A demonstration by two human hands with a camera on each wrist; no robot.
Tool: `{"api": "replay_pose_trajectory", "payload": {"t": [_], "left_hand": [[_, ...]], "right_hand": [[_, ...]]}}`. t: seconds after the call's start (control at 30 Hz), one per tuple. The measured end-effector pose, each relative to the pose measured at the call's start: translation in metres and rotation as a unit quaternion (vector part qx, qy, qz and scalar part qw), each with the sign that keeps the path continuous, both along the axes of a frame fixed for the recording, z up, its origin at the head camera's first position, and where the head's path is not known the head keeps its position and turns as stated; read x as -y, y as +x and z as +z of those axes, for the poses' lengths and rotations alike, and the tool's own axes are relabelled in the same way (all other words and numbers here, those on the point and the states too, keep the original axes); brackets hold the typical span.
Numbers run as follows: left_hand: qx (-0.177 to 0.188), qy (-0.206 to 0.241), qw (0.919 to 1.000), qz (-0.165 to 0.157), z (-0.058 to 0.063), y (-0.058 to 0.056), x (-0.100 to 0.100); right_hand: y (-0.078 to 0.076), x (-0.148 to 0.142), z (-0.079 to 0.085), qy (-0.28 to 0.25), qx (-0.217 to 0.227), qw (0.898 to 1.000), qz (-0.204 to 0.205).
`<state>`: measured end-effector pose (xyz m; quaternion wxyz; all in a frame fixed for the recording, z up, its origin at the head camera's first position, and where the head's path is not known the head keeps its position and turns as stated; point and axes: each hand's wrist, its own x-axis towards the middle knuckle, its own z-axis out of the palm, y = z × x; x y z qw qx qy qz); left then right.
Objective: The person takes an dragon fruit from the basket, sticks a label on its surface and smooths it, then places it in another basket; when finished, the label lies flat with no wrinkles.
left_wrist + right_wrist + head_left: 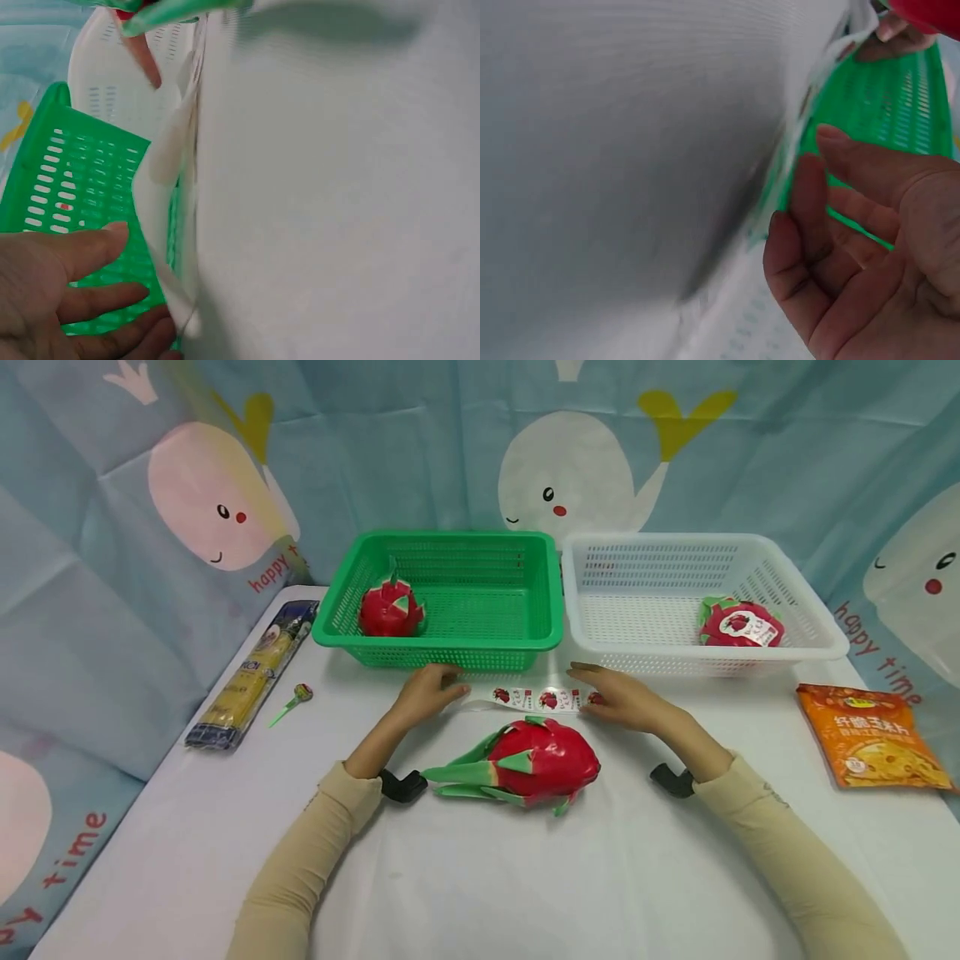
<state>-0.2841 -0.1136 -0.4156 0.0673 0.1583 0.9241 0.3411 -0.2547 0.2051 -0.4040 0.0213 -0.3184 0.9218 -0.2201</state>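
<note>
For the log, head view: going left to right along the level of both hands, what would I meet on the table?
Long yellow packet → lollipop → left hand → sticker strip → right hand → orange snack bag.

A white table (517,877) walled by a whale-print curtain (420,460); room type unclear.
The curtain hangs behind and to both sides of the green plastic basket (438,653); a white plastic basket (705,653) stands just right of it, a spaghetti pack (257,678) lies to its left, a corn-chip bag (873,737) well to its right.
</note>
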Motion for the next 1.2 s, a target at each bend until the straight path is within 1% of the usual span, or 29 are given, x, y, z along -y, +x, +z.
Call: {"api": "replay_pose_trajectory", "payload": {"t": [0.07, 0.17, 0.3, 0.37, 0.5, 0.57, 0.63, 0.7, 0.77, 0.83, 0.9, 0.93, 1.0, 1.07, 1.13, 1.2], "left_hand": [[0.002, 0.005, 1.0000, 0.007, -0.003, -0.001, -0.001], [-0.002, 0.003, 1.0000, 0.007, -0.007, -0.003, -0.004], [-0.007, -0.010, 0.9999, -0.007, -0.010, -0.003, -0.006], [-0.009, -0.013, 0.9996, -0.025, -0.010, -0.002, -0.007], [-0.034, -0.020, 0.9959, -0.082, -0.008, 0.001, -0.011], [-0.047, -0.024, 0.9933, -0.103, -0.008, 0.001, -0.014], [-0.054, -0.030, 0.9916, -0.114, -0.007, 0.002, -0.016], [-0.049, -0.027, 0.9910, -0.122, -0.007, 0.001, -0.018], [-0.026, -0.002, 0.9906, -0.134, -0.006, 0.000, -0.019], [0.014, 0.042, 0.9891, -0.141, -0.004, -0.001, -0.018], [0.047, 0.088, 0.9846, -0.143, 0.000, -0.002, -0.017], [0.057, 0.110, 0.9818, -0.144, 0.002, -0.002, -0.017], [0.062, 0.140, 0.9784, -0.139, 0.007, -0.004, -0.017], [0.050, 0.160, 0.9760, -0.138, 0.014, -0.003, -0.018], [0.036, 0.173, 0.9747, -0.136, 0.021, -0.003, -0.019], [0.027, 0.185, 0.9732, -0.134, 0.028, -0.001, -0.021]], "right_hand": [[-0.004, 0.004, -0.003, 0.006, 0.002, 1.000, 0.001], [-0.007, 0.009, -0.005, 0.033, 0.010, 0.999, -0.020], [-0.005, 0.009, -0.004, 0.063, 0.002, 0.997, -0.045], [-0.003, 0.007, -0.004, 0.064, -0.007, 0.997, -0.052], [0.002, 0.001, -0.005, 0.049, -0.017, 0.997, -0.056], [0.004, -0.002, -0.005, 0.038, -0.016, 0.997, -0.060], [0.006, -0.004, -0.005, 0.026, -0.006, 0.997, -0.066], [0.009, -0.008, -0.004, 0.010, 0.011, 0.997, -0.073], [0.011, -0.011, -0.004, -0.009, 0.032, 0.996, -0.079], [0.014, -0.015, -0.003, -0.027, 0.044, 0.995, -0.080], [0.017, -0.019, -0.001, -0.038, 0.049, 0.995, -0.082], [0.019, -0.020, 0.000, -0.042, 0.047, 0.995, -0.083], [0.022, -0.020, 0.002, -0.045, 0.036, 0.995, -0.082], [0.024, -0.017, 0.006, -0.051, 0.015, 0.996, -0.077], [0.025, -0.012, 0.010, -0.068, -0.026, 0.995, -0.065], [0.025, -0.006, 0.013, -0.097, -0.081, 0.991, -0.047]]}}
